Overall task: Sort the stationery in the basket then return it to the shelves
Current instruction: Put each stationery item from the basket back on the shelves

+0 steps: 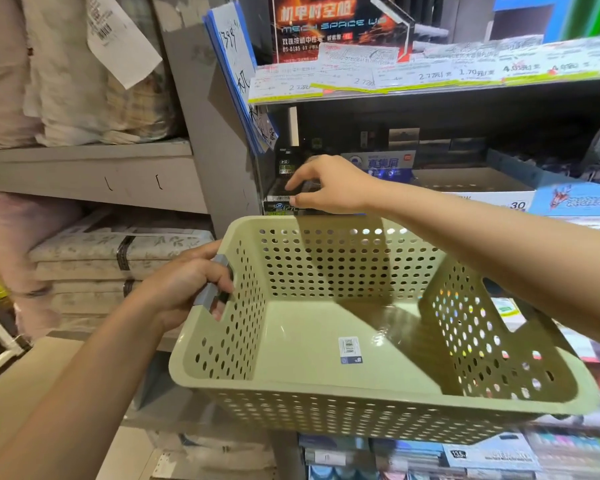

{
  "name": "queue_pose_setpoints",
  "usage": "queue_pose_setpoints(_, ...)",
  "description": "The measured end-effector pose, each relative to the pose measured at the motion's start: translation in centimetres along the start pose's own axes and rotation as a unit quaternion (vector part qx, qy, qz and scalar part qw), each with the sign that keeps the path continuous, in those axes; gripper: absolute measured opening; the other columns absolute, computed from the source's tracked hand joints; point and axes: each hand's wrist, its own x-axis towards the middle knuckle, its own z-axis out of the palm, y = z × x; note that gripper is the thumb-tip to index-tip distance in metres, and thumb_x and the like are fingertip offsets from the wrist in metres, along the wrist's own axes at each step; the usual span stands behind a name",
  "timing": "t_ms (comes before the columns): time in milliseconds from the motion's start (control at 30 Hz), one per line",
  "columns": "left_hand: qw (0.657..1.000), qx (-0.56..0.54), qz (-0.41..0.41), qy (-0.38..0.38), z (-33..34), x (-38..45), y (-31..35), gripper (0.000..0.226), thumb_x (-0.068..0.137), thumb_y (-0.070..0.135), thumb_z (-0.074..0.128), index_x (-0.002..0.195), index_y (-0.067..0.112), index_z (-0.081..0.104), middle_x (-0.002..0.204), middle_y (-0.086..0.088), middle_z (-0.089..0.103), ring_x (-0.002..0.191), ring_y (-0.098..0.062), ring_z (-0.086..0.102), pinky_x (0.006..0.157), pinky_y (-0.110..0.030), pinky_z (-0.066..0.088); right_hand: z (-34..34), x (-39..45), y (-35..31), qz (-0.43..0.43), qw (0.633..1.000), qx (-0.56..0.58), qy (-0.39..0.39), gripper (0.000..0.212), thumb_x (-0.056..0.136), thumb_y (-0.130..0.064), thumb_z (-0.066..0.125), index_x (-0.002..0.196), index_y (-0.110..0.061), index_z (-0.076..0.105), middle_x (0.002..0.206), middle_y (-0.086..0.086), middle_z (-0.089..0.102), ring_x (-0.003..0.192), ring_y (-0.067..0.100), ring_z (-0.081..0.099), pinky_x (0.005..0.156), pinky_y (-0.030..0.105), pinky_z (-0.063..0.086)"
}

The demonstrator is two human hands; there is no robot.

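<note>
A pale green perforated plastic basket [343, 393] hangs in front of the shelves, with only a barcode sticker [350, 349] on its floor. My left hand [187, 285] grips the cut-out handle in its left wall. My right hand [326, 185] reaches over the basket's far rim to the middle shelf, fingers pinched on a dark stationery pack [284, 199] that lies on other dark packs at the shelf's left end.
Price tags [430, 76] line the upper shelf edge, under a dark display box [333, 26]. A white carton [475, 188] and a blue box [575, 199] stand to the right. Folded bedding [118, 254] fills the grey shelves at left. Lower shelves [465, 455] hold more stationery.
</note>
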Motion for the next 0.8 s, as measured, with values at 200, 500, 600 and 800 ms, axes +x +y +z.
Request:
queue_pose_setpoints(200,1.0,0.003,0.002,-0.006,-0.4,0.2,-0.4,0.051,0.073,-0.017,0.038,0.094,0.02,0.064,0.068,-0.012,0.071,0.043,-0.024,0.055,0.033,-0.023,0.042,-1.1,-3.9,-0.8,-0.006,1.0,-0.003,-0.027,0.029,0.087,-0.027,0.062,0.116,-0.019,0.064,0.131,-0.002,0.057,0.123,0.013,0.049,0.099,0.023,0.032)
queue_pose_setpoints(500,1.0,0.004,0.009,-0.02,-0.5,0.1,-0.8,0.052,0.067,-0.016,0.041,0.099,0.019,0.064,0.068,-0.014,0.069,0.038,-0.02,0.054,0.031,-0.023,0.043,-1.5,-9.9,0.3,0.074,0.994,-0.076,0.03,0.033,0.084,-0.026,0.065,0.117,-0.023,0.062,0.134,0.0,0.05,0.124,0.017,0.047,0.098,0.027,0.036)
queue_pose_setpoints(600,1.0,0.003,0.004,-0.019,0.0,-0.2,-0.9,0.053,0.071,-0.017,0.039,0.102,0.02,0.062,0.08,-0.018,0.064,0.04,-0.019,0.06,0.031,-0.024,0.043,-1.7,-11.8,0.9,0.11,0.988,-0.093,0.056,0.038,0.083,-0.027,0.066,0.121,-0.023,0.059,0.137,0.001,0.044,0.125,0.018,0.045,0.1,0.028,0.035)
queue_pose_setpoints(800,1.0,0.0,-0.003,-0.02,1.5,-1.1,-1.5,0.052,0.071,-0.018,0.038,0.099,0.018,0.062,0.083,-0.02,0.063,0.039,-0.021,0.057,0.031,-0.023,0.043,-2.4,-16.0,2.3,0.154,0.978,-0.115,0.08,0.038,0.082,-0.025,0.068,0.119,-0.02,0.06,0.133,0.003,0.048,0.121,0.02,0.047,0.097,0.029,0.037)
